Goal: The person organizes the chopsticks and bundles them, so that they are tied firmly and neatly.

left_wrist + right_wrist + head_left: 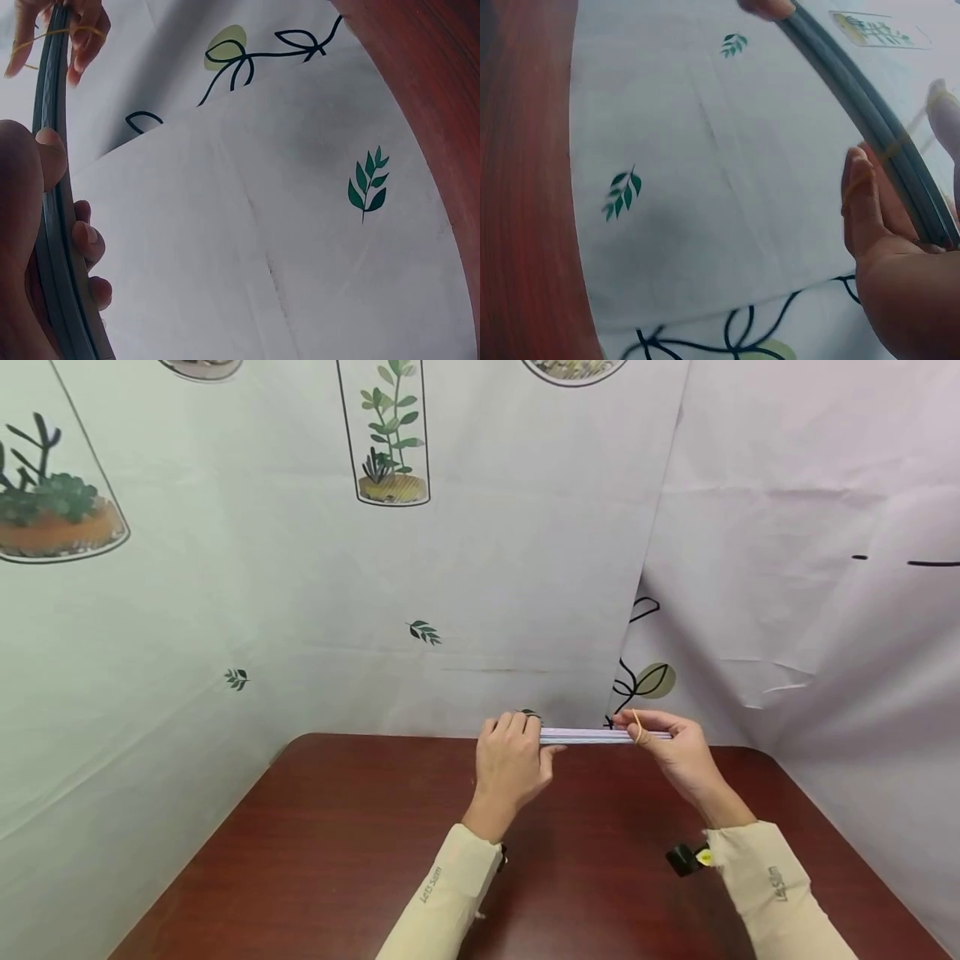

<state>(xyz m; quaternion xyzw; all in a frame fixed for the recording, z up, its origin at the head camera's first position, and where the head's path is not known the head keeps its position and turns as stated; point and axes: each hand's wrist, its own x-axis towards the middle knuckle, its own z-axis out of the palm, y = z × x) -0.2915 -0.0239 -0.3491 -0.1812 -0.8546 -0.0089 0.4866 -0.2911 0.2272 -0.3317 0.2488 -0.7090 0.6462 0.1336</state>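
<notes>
Hands up at the far edge of the dark red-brown table (360,860), and between them a thin bundle of pale straws (592,736), held level above the tabletop and just in front of the printed white backdrop (300,610). Left hand (512,766) has its end locked in: fingers curled over the top, thumb underneath, and the left wrist view shows the fingertips (88,241) wrapped right round the grey-looking sticks (52,210). Right hand (672,747) takes the other end, thumb and fingers pinching the bundle, and across those fingers runs a yellow rubber band (637,727), stretched in a thin loop close to the straws' tip. From the left wrist camera the band (52,34) shows as a fine yellow line crossing the straws where the right fingers (84,37) close on them. In the right wrist view, the straws (870,120) run diagonally over the right palm (885,225); whether the band goes fully round them I can't tell. Cream sleeves (450,893) reach forward over the table, a small black device (686,858) strapped at the right wrist.
</notes>
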